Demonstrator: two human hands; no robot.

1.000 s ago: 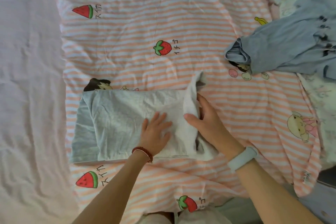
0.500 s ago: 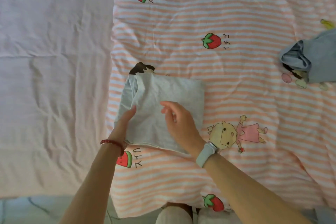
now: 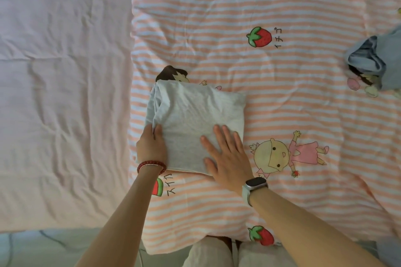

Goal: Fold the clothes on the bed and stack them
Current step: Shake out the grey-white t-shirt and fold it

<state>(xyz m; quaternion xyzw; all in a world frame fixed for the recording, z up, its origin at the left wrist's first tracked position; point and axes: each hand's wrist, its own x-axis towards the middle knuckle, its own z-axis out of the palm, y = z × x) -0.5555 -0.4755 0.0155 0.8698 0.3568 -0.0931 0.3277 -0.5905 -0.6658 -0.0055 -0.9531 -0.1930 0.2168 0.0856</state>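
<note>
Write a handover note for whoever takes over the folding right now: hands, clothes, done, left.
Left hand: grips the left edge of the folded grey garment.
Right hand: flat, fingers straight, pressing the garment's right near part.
Garment lies folded into a rough square on the striped quilt.
Blue garment sits crumpled at the right edge, unfolded.
Done: grey piece folded.
Left: fold the blue one, stack both.

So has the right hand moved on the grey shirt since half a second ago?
Yes. The right hand has dropped flat onto the grey shirt, toward its near right corner beside the printed cartoon girl.
</note>
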